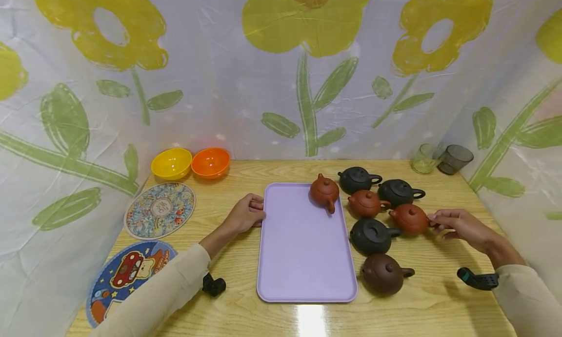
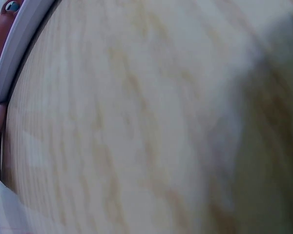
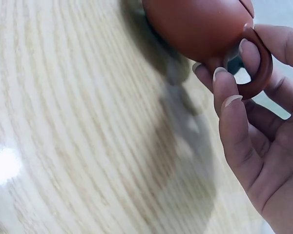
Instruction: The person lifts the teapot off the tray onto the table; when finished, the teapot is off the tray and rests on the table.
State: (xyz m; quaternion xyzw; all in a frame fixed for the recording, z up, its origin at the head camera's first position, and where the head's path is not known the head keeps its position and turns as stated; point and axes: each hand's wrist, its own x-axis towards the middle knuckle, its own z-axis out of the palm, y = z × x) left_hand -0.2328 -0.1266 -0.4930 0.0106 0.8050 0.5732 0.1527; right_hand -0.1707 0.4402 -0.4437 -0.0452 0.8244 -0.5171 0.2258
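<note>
My right hand holds a reddish-brown clay teapot by its handle. In the right wrist view, fingers curl through and around the teapot's loop handle. Whether its base touches the table cannot be told. My left hand grips the left rim of a lilac tray; the left wrist view catches only part of its fingers at the rim. Another reddish-brown teapot sits at the tray's top right corner. Beside the tray stand a third reddish-brown teapot, several black teapots and a dark brown one.
Yellow and orange bowls stand at the back left. Two round patterned mats, one floral and one blue, lie left of the tray. Two glass cups stand at the back right. A flowered curtain surrounds the wooden table.
</note>
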